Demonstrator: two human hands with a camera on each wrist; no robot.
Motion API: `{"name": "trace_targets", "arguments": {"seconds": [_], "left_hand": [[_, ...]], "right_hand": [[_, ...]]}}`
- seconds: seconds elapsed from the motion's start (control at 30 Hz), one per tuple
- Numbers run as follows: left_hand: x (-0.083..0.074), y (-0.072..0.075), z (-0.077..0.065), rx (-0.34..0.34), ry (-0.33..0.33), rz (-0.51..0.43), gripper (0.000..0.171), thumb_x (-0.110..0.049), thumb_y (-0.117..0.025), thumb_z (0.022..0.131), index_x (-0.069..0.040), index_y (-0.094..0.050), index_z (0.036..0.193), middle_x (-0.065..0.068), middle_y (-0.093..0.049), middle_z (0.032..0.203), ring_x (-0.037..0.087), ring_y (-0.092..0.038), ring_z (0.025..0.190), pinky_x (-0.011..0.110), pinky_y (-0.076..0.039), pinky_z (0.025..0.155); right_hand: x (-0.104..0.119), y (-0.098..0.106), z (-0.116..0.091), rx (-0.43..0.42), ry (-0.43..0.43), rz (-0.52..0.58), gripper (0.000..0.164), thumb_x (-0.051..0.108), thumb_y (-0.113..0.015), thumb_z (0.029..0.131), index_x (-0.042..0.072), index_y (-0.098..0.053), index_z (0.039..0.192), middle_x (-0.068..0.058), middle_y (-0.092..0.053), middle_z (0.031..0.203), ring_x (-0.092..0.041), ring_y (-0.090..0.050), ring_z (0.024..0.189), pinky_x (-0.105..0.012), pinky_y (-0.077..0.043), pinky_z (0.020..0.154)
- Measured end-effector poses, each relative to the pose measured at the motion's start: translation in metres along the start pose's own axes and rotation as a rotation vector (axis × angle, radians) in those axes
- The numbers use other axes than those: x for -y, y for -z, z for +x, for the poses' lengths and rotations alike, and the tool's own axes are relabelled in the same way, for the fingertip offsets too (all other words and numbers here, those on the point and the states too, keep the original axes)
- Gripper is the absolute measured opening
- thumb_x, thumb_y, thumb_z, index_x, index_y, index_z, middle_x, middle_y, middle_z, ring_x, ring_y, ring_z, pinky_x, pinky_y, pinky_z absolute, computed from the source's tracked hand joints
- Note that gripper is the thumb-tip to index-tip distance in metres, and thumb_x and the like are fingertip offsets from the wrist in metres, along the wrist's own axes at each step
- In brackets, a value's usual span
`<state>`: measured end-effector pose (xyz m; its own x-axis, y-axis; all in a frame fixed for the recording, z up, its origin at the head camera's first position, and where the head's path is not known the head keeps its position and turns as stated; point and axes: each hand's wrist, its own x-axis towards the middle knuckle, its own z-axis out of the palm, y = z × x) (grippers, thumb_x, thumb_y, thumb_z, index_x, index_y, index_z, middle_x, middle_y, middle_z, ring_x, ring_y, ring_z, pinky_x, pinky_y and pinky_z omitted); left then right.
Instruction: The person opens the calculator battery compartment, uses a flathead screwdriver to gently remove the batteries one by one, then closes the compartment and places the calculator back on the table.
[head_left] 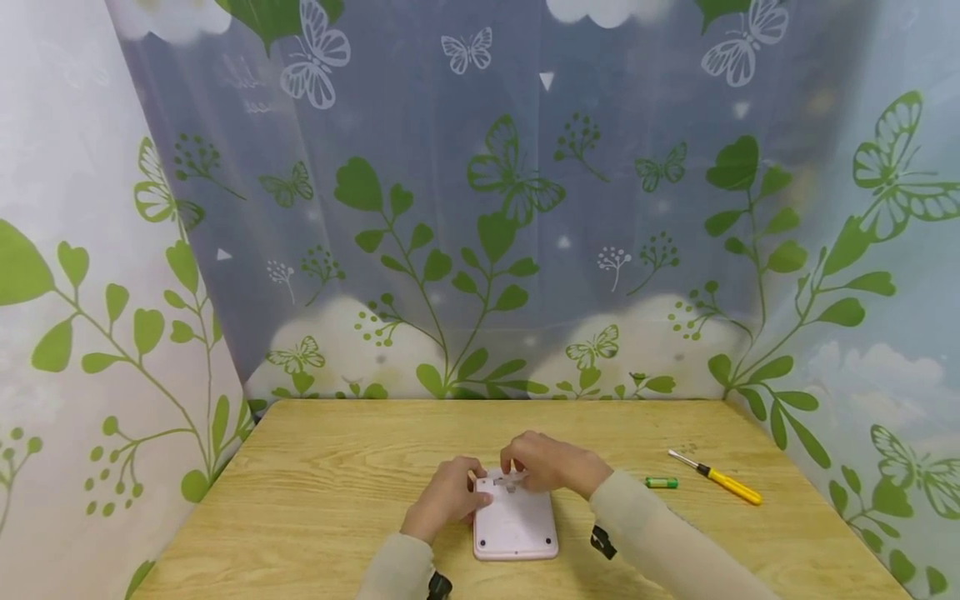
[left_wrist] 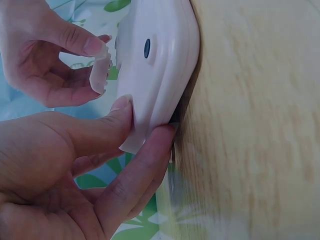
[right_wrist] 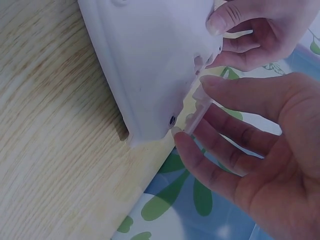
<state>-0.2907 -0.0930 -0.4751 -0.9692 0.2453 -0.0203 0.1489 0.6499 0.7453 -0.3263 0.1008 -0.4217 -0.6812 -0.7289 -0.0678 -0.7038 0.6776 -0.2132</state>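
Note:
A pale pink flat device [head_left: 517,527] lies back side up on the table, with dark round spots at its corners and a small opening near its far edge. My left hand [head_left: 450,497] holds its far left corner, thumb on top and fingers against the side, as the left wrist view shows. Above the far edge, my right hand [head_left: 552,463] pinches a small pale battery cover [left_wrist: 100,71] between thumb and fingers. In the right wrist view the cover stands tilted beside the device's edge; whether it touches there I cannot tell.
A green battery [head_left: 662,482] lies right of the device, near the right forearm. Farther right is a screwdriver [head_left: 723,481] with a yellow handle. The wooden table [head_left: 337,500] ends at a printed curtain [head_left: 450,250] behind.

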Motion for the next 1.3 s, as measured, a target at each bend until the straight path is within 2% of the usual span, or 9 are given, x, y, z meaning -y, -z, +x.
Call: {"name": "trace_targets", "arguments": {"seconds": [0.3, 0.57, 1.0, 1.3], "left_hand": [[0.0, 0.001, 0.0, 0.005, 0.001, -0.014, 0.024, -0.004, -0.078, 0.09, 0.001, -0.066, 0.111, 0.01, -0.059, 0.082, 0.017, -0.061, 0.061, 0.027, -0.057, 0.051], [0.0, 0.001, 0.0, 0.012, 0.004, -0.012, 0.025, -0.004, -0.078, 0.09, 0.001, -0.067, 0.111, 0.01, -0.06, 0.082, 0.016, -0.061, 0.061, 0.027, -0.056, 0.051], [0.0, 0.001, -0.001, 0.004, -0.011, -0.005, 0.024, -0.003, -0.078, 0.089, 0.002, -0.067, 0.11, 0.009, -0.06, 0.078, 0.02, -0.065, 0.058, 0.026, -0.055, 0.048], [0.002, 0.001, 0.0, 0.005, -0.034, -0.016, 0.025, -0.002, -0.078, 0.089, 0.003, -0.067, 0.11, 0.01, -0.062, 0.077, 0.018, -0.063, 0.056, 0.024, -0.054, 0.047]], "right_hand": [[0.005, 0.0, 0.002, -0.019, 0.031, -0.01, 0.018, -0.005, -0.072, 0.088, 0.006, -0.074, 0.103, -0.006, -0.074, 0.098, -0.014, -0.063, 0.083, -0.023, -0.054, 0.073], [0.008, -0.002, 0.006, 0.0, 0.002, -0.016, 0.022, -0.005, -0.072, 0.087, 0.008, -0.074, 0.104, -0.005, -0.072, 0.096, -0.009, -0.058, 0.079, -0.022, -0.052, 0.071], [0.009, -0.01, 0.015, -0.019, -0.034, -0.051, 0.021, 0.0, -0.076, 0.087, 0.01, -0.075, 0.105, -0.002, -0.073, 0.097, -0.009, -0.061, 0.081, -0.023, -0.054, 0.07], [0.013, -0.011, 0.016, -0.017, -0.026, -0.032, 0.02, -0.002, -0.076, 0.086, 0.007, -0.074, 0.104, -0.005, -0.074, 0.096, -0.009, -0.062, 0.079, -0.022, -0.054, 0.069]]}}
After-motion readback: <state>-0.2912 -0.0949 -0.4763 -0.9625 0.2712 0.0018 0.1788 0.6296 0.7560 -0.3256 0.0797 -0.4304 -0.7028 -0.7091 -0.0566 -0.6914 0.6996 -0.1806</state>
